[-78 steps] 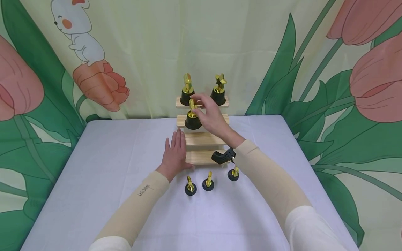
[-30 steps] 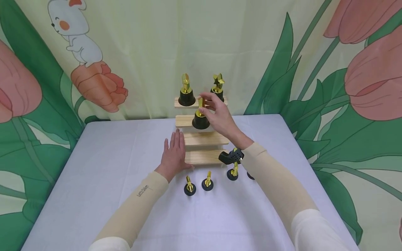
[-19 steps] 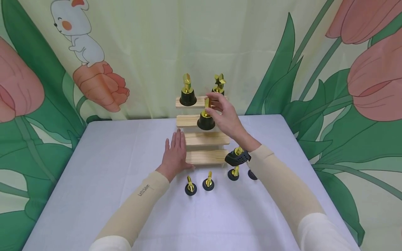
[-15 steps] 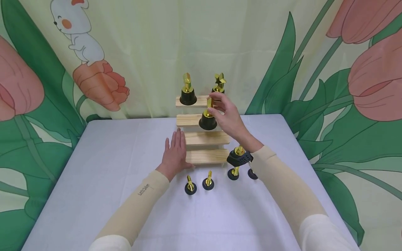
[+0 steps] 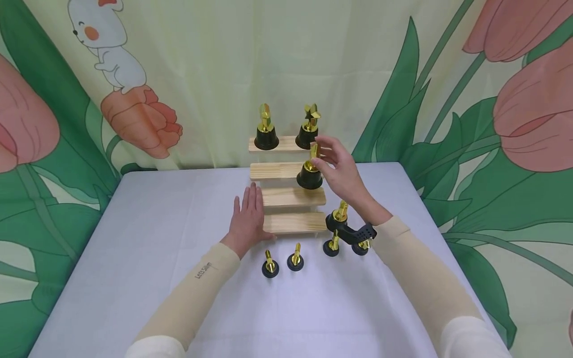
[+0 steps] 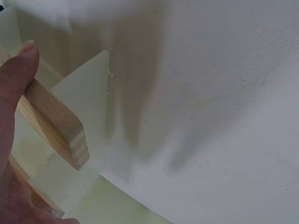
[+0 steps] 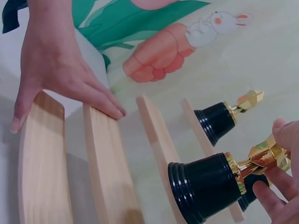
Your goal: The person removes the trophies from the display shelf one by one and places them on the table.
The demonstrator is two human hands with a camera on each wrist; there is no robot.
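My right hand (image 5: 341, 171) pinches the gold star top of a small trophy (image 5: 309, 178) with a round black base. The trophy is upright at the right end of the second-highest shelf (image 5: 273, 171) of a wooden tiered stand. In the right wrist view, thumb and fingers hold the star of this trophy (image 7: 205, 186), its base right at the shelf. My left hand (image 5: 247, 216) lies with straight fingers along the stand's left side. Seen from the left wrist, the hand touches the end of a shelf board (image 6: 56, 116).
On the top shelf stand a left trophy (image 5: 266, 138) and a right star trophy (image 5: 307, 136). Several more trophies are on the white table (image 5: 179, 238), including one in front (image 5: 270, 268) and one right of the stand (image 5: 338, 214). A printed curtain (image 5: 215, 89) hangs behind.
My right hand has moved the trophy rightward along the second-highest shelf, from its left part to its right end. The left hand has stayed at the stand's side.
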